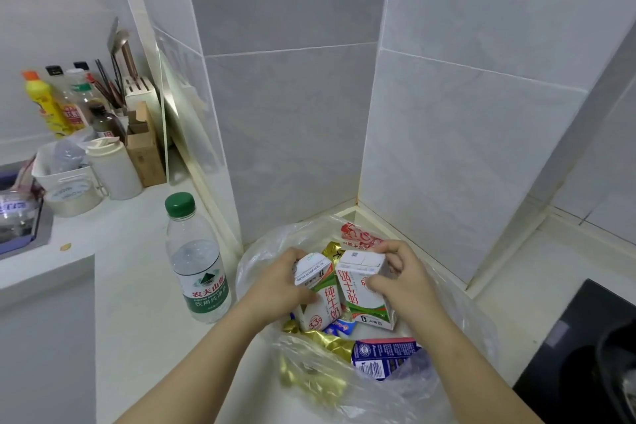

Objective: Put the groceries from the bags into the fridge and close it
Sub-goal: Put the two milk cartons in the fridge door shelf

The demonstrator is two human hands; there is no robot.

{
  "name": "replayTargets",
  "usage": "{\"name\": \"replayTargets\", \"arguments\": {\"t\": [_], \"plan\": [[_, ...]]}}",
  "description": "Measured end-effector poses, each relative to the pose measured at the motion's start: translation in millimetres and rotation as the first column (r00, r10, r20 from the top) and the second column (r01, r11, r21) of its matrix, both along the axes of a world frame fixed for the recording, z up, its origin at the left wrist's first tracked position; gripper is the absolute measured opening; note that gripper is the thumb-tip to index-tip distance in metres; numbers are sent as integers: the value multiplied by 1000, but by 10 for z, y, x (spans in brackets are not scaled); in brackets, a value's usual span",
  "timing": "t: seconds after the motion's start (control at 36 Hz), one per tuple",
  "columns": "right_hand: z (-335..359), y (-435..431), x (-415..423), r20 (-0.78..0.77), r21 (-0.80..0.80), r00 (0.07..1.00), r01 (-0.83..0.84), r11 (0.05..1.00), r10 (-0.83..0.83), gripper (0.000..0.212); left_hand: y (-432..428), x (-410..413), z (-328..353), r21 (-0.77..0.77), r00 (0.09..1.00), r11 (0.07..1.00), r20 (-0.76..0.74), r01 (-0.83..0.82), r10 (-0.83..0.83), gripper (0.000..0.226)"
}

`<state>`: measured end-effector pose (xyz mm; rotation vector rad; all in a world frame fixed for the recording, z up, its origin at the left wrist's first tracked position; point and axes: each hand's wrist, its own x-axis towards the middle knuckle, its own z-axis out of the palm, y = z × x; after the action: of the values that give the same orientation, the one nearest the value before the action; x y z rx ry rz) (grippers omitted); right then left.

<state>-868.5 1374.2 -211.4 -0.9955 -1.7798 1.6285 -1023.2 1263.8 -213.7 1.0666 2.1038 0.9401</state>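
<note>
We see both hands over a clear plastic bag (256, 263) that lies open on the white stone countertop (137, 279) in the tiled corner. Our left hand (278, 284) grips a white-and-green paper milk carton (321, 296): the fingers curl round its left side and the thumb lies across its front. This carton stands with its long axis near upright, top leaning slightly left, and its print reads the right way up. Our right hand (404, 284) holds a second white-and-green milk carton (361, 289), thumb pressed on the front and fingers hooked over the upper right edge. It is also near upright, but its print is upside down. The two cartons touch side by side above the bag's mouth. Below them lie crumpled gold foil packets (332, 346) and a blue-and-white cardboard box (382, 356). A clear plastic water bottle with a green cap (196, 265) stands just left of the bag
</note>
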Motion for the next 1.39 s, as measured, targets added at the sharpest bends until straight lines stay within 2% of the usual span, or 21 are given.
{"name": "replayTargets", "arguments": {"t": [0.11, 0.17, 0.22, 0.31, 0.39, 0.53, 0.61, 0.75, 0.97, 1.39], "plan": [[-101, 29, 26, 150, 66, 987, -75, 995, 65, 42, 17, 6, -12, -14, 1000, 1000, -3, 16, -16, 48], [-142, 29, 62, 236, 108, 966, -130, 986, 101, 50, 17, 12, -32, -7, 1000, 1000, 15, 14, -13, 46], [-182, 11, 92, 389, 159, 910, -223, 962, 147, 62, 16, 20, -51, 3, 1000, 1000, 30, 7, -7, 44], [-243, -36, 130, 533, 230, 837, -283, 931, 123, 61, 17, 35, -68, 1, 999, 1000, 34, 3, -3, 44], [-255, -43, 125, 556, 239, 826, -266, 934, 93, 54, 9, 54, -70, -1, 1000, 1000, 29, 9, -9, 45], [-136, -43, 102, 480, 178, 872, -203, 963, 95, 42, -13, 89, -74, -1, 997, 999, -65, 39, -39, 48], [16, -25, 130, 487, 204, 870, -196, 959, 74, 44, -26, 117, -77, -6, 991, 998, -120, 63, -64, 51], [279, 69, 191, 598, 279, 801, -233, 932, 21, 51, -42, 120, -91, -2, 991, 998, -118, 63, -63, 53], [479, 68, 169, 820, 300, 571, -475, 828, 30, 38, -51, 144, -94, 7, 990, 999, -134, 54, -52, 51], [503, -117, -98, 872, 366, 489, -656, 660, 3, 39, -78, 174, -105, 37, 990, 999, -138, 32, -26, 50]]}}
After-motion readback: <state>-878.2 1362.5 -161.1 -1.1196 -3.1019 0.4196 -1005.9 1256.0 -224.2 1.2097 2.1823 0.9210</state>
